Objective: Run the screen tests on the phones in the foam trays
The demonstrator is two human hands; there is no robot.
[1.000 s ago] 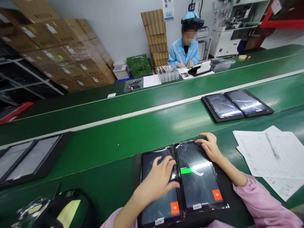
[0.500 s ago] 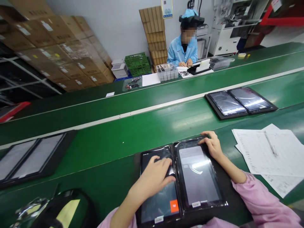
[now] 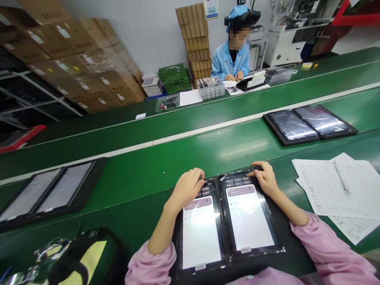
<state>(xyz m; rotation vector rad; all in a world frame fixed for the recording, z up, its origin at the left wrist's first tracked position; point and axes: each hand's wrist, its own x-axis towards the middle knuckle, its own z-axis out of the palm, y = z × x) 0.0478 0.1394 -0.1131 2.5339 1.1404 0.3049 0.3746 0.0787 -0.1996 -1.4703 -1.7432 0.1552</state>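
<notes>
Sleeves: pink, at the bottom edge, one on each forearm.
Tray: a black tray (image 3: 289, 241) lies on the green tabletop (image 3: 142, 178) right in front of the person and carries two tablets side by side, touching along their long edges.
Left tablet: the left tablet (image 3: 201, 231) is wrapped in clear film, its screen lit white with a mauve band near the top.
Right tablet: the right tablet (image 3: 248, 215) is wrapped the same way and shows the same kind of lit page.
Left hand: the left hand (image 3: 186, 189) rests on the top end of the left tablet, fingers curled together over the far edge, gripping nothing that shows.
Right hand: the right hand (image 3: 265, 178) lies on the top right corner of the right tablet, fingers bent and close together, tips on the far edge.
Papers: printed sheets (image 3: 335, 190) lie to the right of the tray, a pen (image 3: 341, 178) on top.
Belt: farther out, a second tray with two tablets (image 3: 308, 123) lies at right, and another (image 3: 47, 194) at left.
Far side: a person in a blue coat (image 3: 233, 59) sits across the line, hands down on their own tabletop, beside stacked cardboard boxes (image 3: 74, 59).
</notes>
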